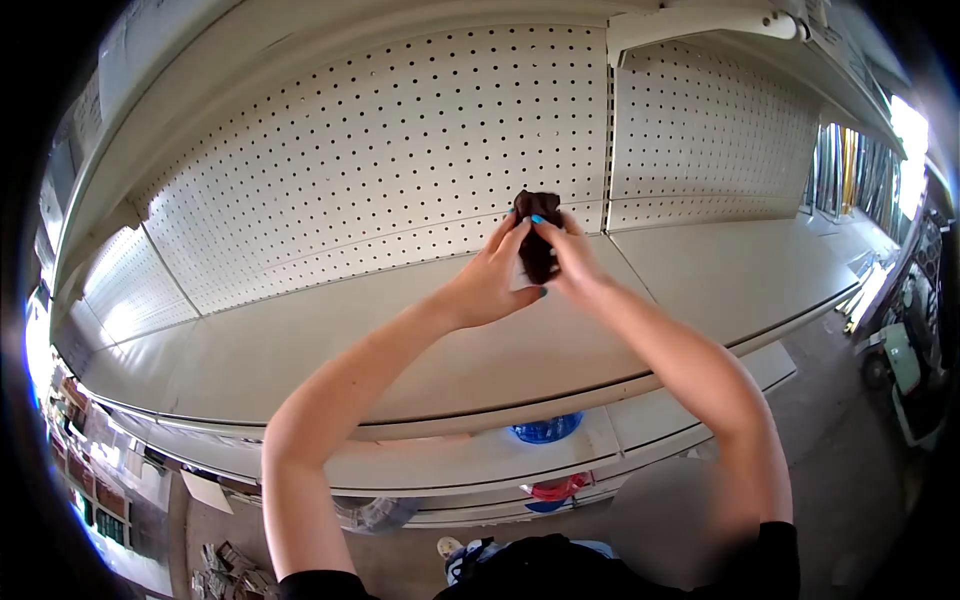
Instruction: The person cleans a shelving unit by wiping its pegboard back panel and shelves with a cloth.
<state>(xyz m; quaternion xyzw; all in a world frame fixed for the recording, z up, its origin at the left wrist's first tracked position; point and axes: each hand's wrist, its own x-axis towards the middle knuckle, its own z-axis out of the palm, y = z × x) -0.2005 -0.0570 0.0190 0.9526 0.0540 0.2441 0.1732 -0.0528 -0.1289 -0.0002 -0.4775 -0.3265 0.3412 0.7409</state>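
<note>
A dark brown, crumpled cloth-like item (540, 262) is held between both hands, above the back part of the white shelf (480, 365) and in front of the perforated back panel (430, 150). My left hand (487, 283) grips its left side, with the thumb low and the fingers near its top. On the right side, my right hand (572, 255) closes on the same item, a blue-nailed finger lying across its upper part. Part of the item is hidden by the fingers.
On the lower shelf sits a blue coiled item (547, 428), with a red one (558, 488) further down. A grey coil (378, 513) lies low on the left. An upper shelf (740, 22) overhangs the back panel. A green machine (900, 358) stands at right.
</note>
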